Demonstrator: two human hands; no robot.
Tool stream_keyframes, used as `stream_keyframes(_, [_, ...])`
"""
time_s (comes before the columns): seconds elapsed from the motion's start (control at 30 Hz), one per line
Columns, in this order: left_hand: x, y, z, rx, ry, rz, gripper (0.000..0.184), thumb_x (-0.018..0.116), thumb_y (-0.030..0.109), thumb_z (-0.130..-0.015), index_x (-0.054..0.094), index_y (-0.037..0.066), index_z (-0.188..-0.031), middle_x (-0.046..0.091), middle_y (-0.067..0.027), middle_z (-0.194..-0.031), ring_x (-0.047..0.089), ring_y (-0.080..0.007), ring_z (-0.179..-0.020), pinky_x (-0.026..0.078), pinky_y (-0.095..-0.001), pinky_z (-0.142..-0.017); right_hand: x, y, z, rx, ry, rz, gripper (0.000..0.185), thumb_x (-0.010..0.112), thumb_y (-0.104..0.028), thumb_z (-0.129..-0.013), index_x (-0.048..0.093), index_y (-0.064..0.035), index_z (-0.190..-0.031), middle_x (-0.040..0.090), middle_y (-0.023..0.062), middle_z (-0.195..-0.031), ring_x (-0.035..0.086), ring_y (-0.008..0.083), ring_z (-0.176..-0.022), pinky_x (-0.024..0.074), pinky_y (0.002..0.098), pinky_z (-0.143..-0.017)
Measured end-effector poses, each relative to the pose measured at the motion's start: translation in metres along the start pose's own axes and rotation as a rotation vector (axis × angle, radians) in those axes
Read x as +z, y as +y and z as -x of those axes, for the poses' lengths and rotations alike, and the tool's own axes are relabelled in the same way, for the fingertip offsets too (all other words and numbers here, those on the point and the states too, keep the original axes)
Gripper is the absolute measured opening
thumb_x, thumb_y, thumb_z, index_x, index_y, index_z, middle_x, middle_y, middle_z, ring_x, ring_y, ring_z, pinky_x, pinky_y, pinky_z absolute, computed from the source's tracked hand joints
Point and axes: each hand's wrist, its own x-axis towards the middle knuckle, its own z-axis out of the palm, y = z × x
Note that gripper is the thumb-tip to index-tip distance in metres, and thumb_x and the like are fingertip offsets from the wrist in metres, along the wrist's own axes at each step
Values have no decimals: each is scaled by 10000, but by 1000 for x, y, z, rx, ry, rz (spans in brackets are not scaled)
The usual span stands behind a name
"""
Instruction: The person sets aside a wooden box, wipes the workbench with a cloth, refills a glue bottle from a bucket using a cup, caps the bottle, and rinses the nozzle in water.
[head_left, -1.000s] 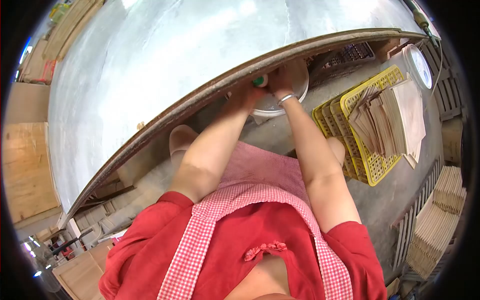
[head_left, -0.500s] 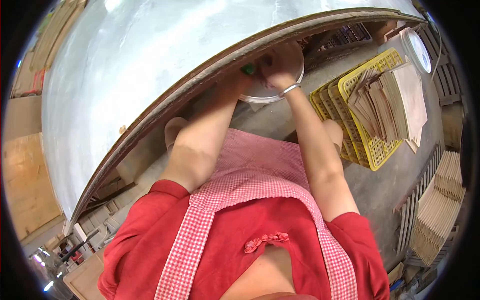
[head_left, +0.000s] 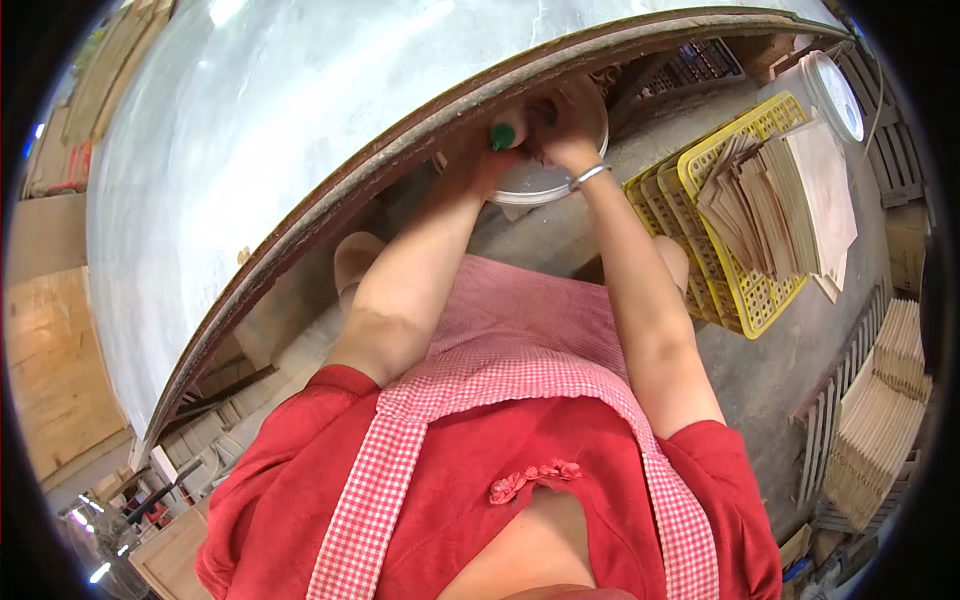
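Both hands reach under the edge of a large pale tabletop (head_left: 290, 110), over a round, whitish bucket (head_left: 545, 192). Between them is a pale bottle with a green cap (head_left: 502, 136), tilted, its cap towards me. My right hand (head_left: 568, 138), with a silver bangle at the wrist, has its fingers curled against the bottle's side. Close below the cap is my left hand (head_left: 488, 168); its fingers are mostly hidden in shadow and behind the table's rim. What lies inside the bucket is hard to make out.
Right of the bucket stands a yellow plastic crate (head_left: 745, 290) with thin wooden sheets (head_left: 800, 200) on it. Behind it is a lidded white bucket (head_left: 835, 100). Stacked wooden pieces (head_left: 880, 400) lie at far right. A dark crate (head_left: 695, 65) sits under the table.
The green-capped bottle has come further into view from under the table edge, its pale body now showing. Both hands have shifted slightly.
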Motion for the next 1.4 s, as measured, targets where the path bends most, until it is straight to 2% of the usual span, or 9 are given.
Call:
stream_keyframes(0.1, [-15,-7,-6,212,-93,-61,654,601,584,-899,509,136,-1367,519,-105,-1371,507,-305,-1269,422,-588,-1039,-17,-38,8,252,-171,-282,358,732,-211,-876,567,4,-1111,662,135,-877,675,235,-802,557,362,-710])
stream_keyframes(0.2, [-8,-3,8,240,-84,-161,578,593,540,-930,528,147,-1348,534,-83,-1344,523,-289,-1254,472,-565,-987,5,-2,8,-16,-71,-269,352,725,-221,-895,545,3,-1098,655,125,-884,651,153,-701,533,321,-566])
stream_keyframes(0.33, [16,7,25,83,109,-131,536,576,528,-948,546,157,-1334,550,-72,-1339,544,-272,-1237,514,-521,-942,-6,-19,15,169,-161,-459,359,738,-196,-880,525,-10,-1101,651,126,-894,617,150,-634,504,295,-517])
stream_keyframes(0.53, [-11,-2,3,146,-87,-180,512,557,516,-960,573,138,-1305,608,-99,-1287,591,-283,-1188,550,-508,-904,-13,-16,14,142,-223,-400,468,782,-146,-806,523,-16,-1174,651,130,-965,640,229,-712,543,318,-663])
stream_keyframes(0.6, [-32,-9,-30,148,-177,44,500,557,504,-963,583,130,-1294,622,-99,-1265,617,-283,-1141,550,-514,-913,-6,5,11,52,-315,-248,449,715,-82,-866,509,-9,-1257,665,127,-1134,653,208,-1015,533,315,-874])
stream_keyframes(0.93, [-20,5,-27,-28,48,131,588,595,546,-915,582,96,-1294,632,-113,-1243,633,-300,-1100,534,-531,-931,1,5,-8,127,-348,631,434,655,-264,-861,624,-27,-1223,671,250,-1143,642,363,-1100,515,434,-941])
stream_keyframes(1.13, [-11,10,-32,-110,13,216,622,533,583,-926,594,78,-1284,638,-146,-1235,633,-343,-1097,521,-566,-927,-2,-32,8,520,-324,-213,321,613,-172,-919,601,-2,-1191,700,216,-1085,687,355,-993,558,410,-826])
stream_keyframes(1.2, [-23,3,-47,-127,-208,232,628,507,588,-932,593,77,-1287,637,-149,-1238,629,-348,-1105,512,-566,-941,12,-27,15,-60,-15,-314,234,588,-26,-958,518,-2,-1179,682,99,-869,608,161,-556,469,298,-462])
stream_keyframes(1.4, [-46,-8,-71,-163,-863,267,650,427,602,-951,587,74,-1295,634,-157,-1248,616,-365,-1128,487,-567,-983,8,-33,13,-10,36,-543,235,602,-26,-963,492,-8,-1169,678,92,-886,602,98,-619,458,244,-469])
